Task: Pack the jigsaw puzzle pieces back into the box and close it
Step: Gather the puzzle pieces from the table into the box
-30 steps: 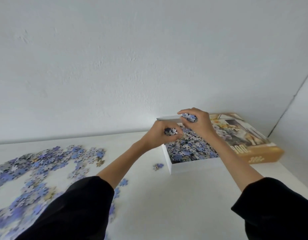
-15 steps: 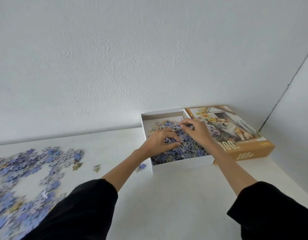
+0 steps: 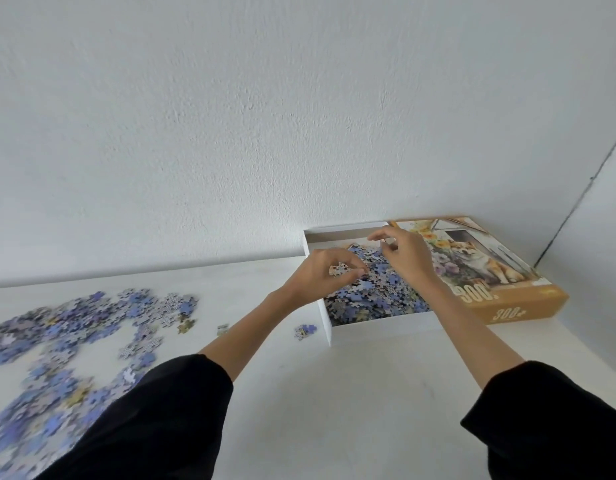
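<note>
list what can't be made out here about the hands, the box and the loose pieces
Head view only.
Right hand: whether it pinches a piece; its curled fingers hide that.
Box: how full; the left hand and right hand cover its pile.
Loose pieces: their count; blurred, cut off by the left edge and the left sleeve.
Lid: part of its print; the right forearm covers it.

Loose black sleeves (image 3: 154, 420), bare forearms (image 3: 244, 337), bare hands (image 3: 320, 275)
</note>
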The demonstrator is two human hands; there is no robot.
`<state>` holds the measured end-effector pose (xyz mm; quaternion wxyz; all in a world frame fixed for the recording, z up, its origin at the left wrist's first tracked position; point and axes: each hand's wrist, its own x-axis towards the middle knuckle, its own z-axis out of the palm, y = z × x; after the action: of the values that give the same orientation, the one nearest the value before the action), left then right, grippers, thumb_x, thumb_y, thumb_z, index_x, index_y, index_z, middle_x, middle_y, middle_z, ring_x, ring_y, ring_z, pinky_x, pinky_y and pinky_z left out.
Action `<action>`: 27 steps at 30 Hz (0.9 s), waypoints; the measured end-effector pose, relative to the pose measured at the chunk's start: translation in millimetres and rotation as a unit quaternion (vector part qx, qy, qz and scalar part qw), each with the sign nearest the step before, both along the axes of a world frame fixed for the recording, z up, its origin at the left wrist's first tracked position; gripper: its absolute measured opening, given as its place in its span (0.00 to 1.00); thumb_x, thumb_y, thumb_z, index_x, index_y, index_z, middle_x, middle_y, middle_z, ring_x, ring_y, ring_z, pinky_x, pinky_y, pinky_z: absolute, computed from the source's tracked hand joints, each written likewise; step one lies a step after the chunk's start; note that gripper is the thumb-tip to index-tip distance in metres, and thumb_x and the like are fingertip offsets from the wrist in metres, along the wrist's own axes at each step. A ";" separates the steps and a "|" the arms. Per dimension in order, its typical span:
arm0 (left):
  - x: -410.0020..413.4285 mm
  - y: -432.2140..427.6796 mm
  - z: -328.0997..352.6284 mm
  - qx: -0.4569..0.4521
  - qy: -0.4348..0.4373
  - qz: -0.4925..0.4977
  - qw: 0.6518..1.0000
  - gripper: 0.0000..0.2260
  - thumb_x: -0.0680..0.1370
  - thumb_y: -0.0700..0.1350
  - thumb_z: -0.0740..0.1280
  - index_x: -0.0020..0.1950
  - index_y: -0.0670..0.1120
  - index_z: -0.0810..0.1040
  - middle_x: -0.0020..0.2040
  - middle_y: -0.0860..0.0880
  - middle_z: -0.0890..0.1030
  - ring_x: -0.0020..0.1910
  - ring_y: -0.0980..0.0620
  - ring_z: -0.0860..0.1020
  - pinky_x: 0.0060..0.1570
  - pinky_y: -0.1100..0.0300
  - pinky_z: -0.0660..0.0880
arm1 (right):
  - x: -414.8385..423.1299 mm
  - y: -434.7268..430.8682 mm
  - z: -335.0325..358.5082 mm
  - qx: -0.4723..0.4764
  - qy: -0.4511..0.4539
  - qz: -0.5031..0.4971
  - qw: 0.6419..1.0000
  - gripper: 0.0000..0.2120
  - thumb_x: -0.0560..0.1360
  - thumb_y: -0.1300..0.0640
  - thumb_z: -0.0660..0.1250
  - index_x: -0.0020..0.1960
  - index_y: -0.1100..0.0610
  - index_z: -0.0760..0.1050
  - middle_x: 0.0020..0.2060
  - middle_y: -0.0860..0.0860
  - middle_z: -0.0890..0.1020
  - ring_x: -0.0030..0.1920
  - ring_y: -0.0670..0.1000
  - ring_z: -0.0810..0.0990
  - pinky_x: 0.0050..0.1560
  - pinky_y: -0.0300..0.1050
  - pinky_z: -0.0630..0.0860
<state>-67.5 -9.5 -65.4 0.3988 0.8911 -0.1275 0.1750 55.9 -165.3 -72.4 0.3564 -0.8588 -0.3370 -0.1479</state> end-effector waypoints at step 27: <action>-205.2 150.2 -35.1 -0.017 0.081 0.067 0.994 0.06 0.78 0.44 0.65 0.50 0.49 0.81 0.48 0.56 0.81 0.51 0.61 0.79 0.58 0.55 0.74 | -190.2 96.4 -61.3 -0.014 0.053 0.039 0.998 0.16 0.74 0.62 0.65 0.61 0.54 0.75 0.60 0.51 0.77 0.62 0.52 0.72 0.58 0.41 0.68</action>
<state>-272.7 140.7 -100.5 0.4098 0.9021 -0.0318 0.1312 -134.3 -68.9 -133.7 0.3670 -0.8569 -0.3524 -0.0831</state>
